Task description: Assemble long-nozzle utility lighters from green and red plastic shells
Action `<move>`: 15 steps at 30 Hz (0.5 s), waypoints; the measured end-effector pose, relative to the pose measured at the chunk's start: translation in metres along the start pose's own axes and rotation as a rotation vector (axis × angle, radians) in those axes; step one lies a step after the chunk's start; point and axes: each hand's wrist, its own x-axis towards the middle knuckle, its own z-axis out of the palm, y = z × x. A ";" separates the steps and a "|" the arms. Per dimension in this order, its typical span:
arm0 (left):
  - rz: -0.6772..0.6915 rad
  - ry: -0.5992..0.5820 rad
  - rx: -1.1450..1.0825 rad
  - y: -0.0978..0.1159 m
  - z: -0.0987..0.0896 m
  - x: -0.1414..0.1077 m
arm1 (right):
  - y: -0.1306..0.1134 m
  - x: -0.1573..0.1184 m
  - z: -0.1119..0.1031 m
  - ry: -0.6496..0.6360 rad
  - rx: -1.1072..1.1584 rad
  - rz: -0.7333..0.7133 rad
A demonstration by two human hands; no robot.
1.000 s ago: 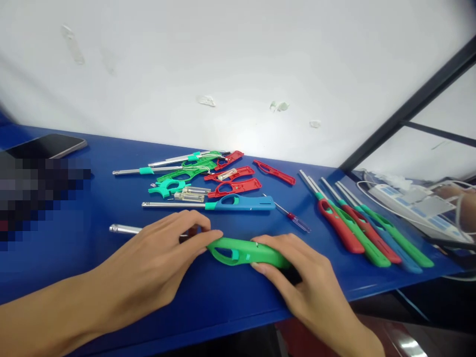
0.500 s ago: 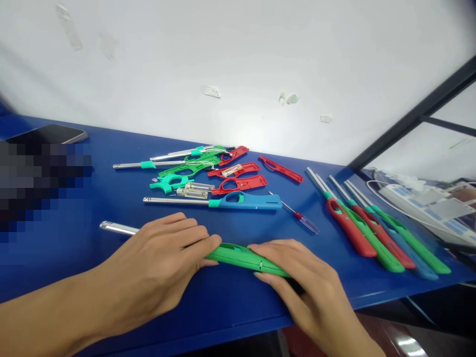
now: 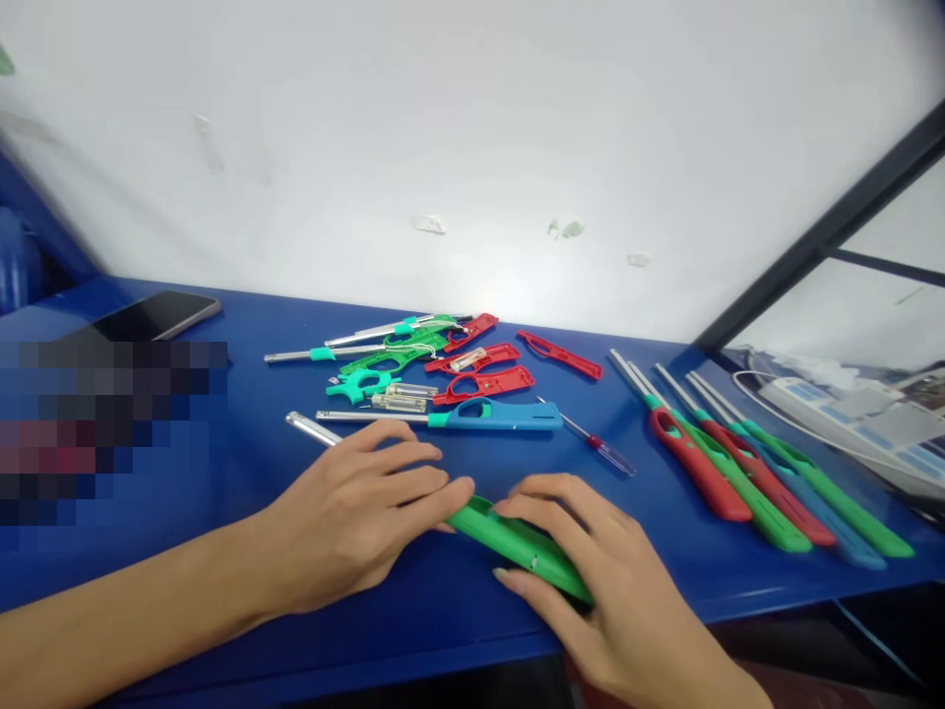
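Note:
A green lighter (image 3: 517, 544) with a long metal tube lies slanted between both hands, low over the blue table. My left hand (image 3: 361, 522) wraps round its front part, where the tube meets the green body. Fingers of my right hand (image 3: 591, 561) rest on the top of the handle, the thumb below its near side. Just beyond them lies a blue lighter (image 3: 509, 416). Behind it are red shell halves (image 3: 491, 383), green shells (image 3: 391, 353), a teal part (image 3: 363, 385) and clear fuel tanks (image 3: 403, 397).
A screwdriver (image 3: 609, 455) lies right of the blue lighter. Several lighters, including a red one (image 3: 698, 468), form a row at the right. A phone (image 3: 162, 313) is at the left. A white device (image 3: 849, 414) and a black frame bar (image 3: 827, 231) stand far right.
The held lighter has turned, its handle end now lower and nearer, its tube tip nearer the blue lighter. My right thumb has moved off the handle's near edge. The camera view has shifted.

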 end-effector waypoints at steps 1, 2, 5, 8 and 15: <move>0.014 0.008 0.013 -0.001 0.000 0.000 | -0.002 0.004 0.000 -0.041 -0.002 -0.013; 0.020 0.019 0.027 -0.002 -0.001 -0.001 | -0.003 0.007 0.001 -0.083 0.009 -0.022; -0.015 0.059 0.099 -0.008 -0.007 -0.002 | -0.003 0.013 0.005 -0.148 0.041 -0.012; -0.115 0.055 0.195 -0.020 -0.018 -0.001 | -0.001 0.012 0.009 -0.096 0.034 0.028; 0.002 0.006 0.110 -0.038 -0.021 -0.008 | 0.001 0.007 0.014 -0.037 0.009 -0.026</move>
